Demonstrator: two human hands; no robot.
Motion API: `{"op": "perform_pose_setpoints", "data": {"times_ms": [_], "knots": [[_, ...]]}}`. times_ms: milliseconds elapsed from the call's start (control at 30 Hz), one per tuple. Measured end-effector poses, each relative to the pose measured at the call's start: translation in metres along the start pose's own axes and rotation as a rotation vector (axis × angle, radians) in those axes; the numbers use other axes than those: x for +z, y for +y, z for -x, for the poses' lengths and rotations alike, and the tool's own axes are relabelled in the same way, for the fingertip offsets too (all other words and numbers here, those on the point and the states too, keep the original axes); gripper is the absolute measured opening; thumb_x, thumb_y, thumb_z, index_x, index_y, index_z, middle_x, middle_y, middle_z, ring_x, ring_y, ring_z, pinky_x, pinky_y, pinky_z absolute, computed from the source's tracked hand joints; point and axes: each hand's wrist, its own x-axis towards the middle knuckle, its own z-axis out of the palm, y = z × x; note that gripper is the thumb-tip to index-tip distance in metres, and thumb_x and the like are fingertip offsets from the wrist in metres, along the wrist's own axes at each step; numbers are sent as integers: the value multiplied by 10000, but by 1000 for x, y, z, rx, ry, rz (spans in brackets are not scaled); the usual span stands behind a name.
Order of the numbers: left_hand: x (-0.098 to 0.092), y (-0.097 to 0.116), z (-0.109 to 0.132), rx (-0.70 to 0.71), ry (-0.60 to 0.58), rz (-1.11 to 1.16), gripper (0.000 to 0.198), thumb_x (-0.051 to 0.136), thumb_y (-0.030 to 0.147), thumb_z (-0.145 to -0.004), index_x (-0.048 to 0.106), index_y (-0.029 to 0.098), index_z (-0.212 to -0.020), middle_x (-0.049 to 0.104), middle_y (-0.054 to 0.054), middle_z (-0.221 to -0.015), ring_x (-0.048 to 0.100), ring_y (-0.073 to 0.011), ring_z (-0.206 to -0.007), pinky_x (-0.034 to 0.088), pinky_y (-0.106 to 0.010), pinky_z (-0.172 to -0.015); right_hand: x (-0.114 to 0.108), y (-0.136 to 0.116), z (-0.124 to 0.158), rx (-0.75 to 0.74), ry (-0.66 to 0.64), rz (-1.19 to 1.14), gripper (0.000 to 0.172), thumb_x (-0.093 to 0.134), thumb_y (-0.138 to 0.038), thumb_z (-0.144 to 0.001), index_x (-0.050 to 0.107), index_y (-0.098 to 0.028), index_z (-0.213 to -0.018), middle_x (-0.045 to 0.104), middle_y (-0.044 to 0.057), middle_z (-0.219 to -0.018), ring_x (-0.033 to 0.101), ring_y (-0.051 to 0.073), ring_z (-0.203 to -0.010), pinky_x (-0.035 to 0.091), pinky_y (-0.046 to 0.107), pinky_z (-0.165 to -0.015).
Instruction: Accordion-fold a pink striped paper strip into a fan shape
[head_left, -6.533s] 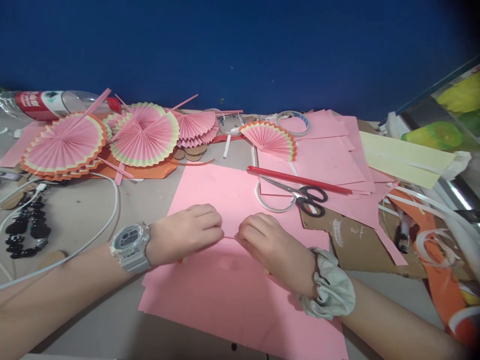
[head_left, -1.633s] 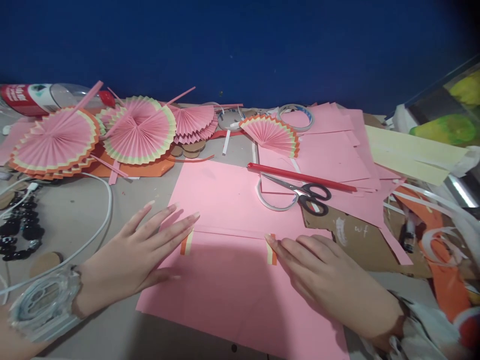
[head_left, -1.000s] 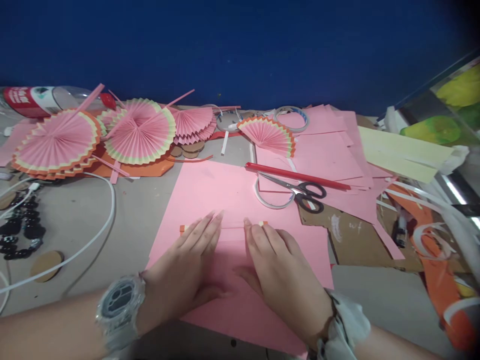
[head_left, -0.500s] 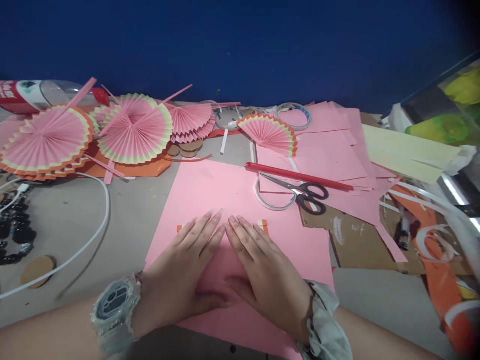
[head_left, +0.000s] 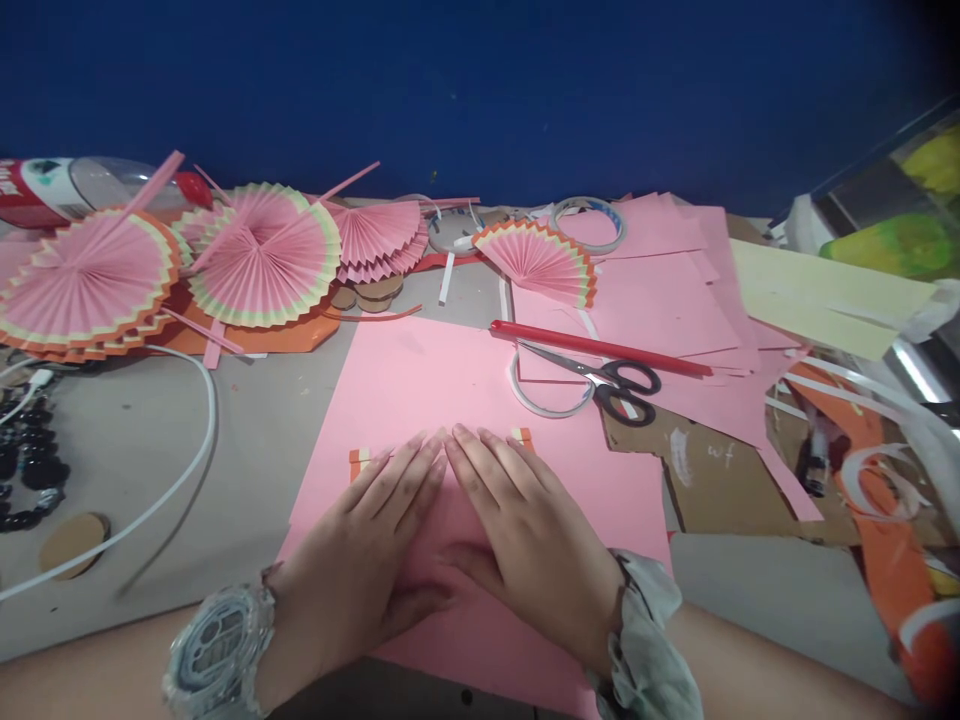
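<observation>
My left hand (head_left: 373, 540) and my right hand (head_left: 529, 530) lie flat, palms down, with fingers extended and fingertips nearly meeting. Both press on a narrow folded paper strip (head_left: 355, 463) that rests on a large pink sheet (head_left: 427, 375). Only the strip's orange and cream ends show, one beside each hand; its middle is hidden under my fingers. Beyond my right hand, black-handled scissors (head_left: 609, 383) lie open across a white tape roll (head_left: 551, 411). A red stick-like tube (head_left: 600, 348) lies just behind them.
Pleated paper fans (head_left: 262, 255) cluster at the back left, near a plastic bottle (head_left: 112, 185). Another small fan (head_left: 536, 265) sits at centre back. Stacked pink paper (head_left: 660, 290), cardboard (head_left: 720, 490) and orange scraps (head_left: 889, 570) occupy the right. A white cable (head_left: 202, 450) curves across the left.
My hands stay flat on the folded strip, with the left hand shifted slightly down and left. More of the strip's left orange end shows. The view has shifted slightly.
</observation>
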Motion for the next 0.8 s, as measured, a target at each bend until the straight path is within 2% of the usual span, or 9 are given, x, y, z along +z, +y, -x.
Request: {"op": "perform_pose_setpoints", "data": {"times_ms": [100, 300, 400, 567, 800], "knots": [[-2, -3, -1, 24, -16, 20, 876, 318, 691, -791, 366, 2, -1330, 340, -188, -1411, 248, -309, -1323, 150, -406, -1091, -1, 0, -2, 4, -6, 0, 698, 352, -530, -872, 289, -70, -1392, 253, 94, -1470, 290, 267, -1281, 250, 434, -1070], [-4, -11, -2, 75, -70, 45, 915, 325, 699, -786, 259, 8, -1381, 236, -177, -1461, 153, -313, -1355, 128, -415, -1095, -2, 3, -4, -1, -25, 4, 694, 330, -548, -873, 288, -92, -1394, 245, 87, -1475, 300, 279, -1256, 211, 496, -1049], [-5, -13, -1, 91, -90, 67, 938, 296, 727, -775, 246, 20, -1389, 203, -167, -1474, 118, -305, -1364, 71, -415, -1107, -1, 8, -6, -54, -39, -30, 740, 321, -575, -863, 269, -65, -1397, 230, 108, -1477, 232, 274, -1306, 169, 488, -1078], [-7, -17, 0, 89, -135, 72, 912, 265, 742, -770, 261, 77, -1394, 214, -137, -1476, 136, -299, -1360, -66, -503, -1090, -2, 15, -8, -84, -101, -101, 766, 330, -582, -854, 217, -70, -1413, 184, 89, -1493, 109, 238, -1366, 130, 465, -1115], [-7, -27, 6, 78, -163, 107, 942, 289, 787, -719, 227, 157, -1416, 143, -109, -1499, 90, -316, -1369, 10, -475, -1102, -4, 17, -5, -73, -85, -108, 834, 434, -573, -812, 152, -91, -1431, 144, 65, -1502, 114, 253, -1366, 207, 471, -1096]]}}
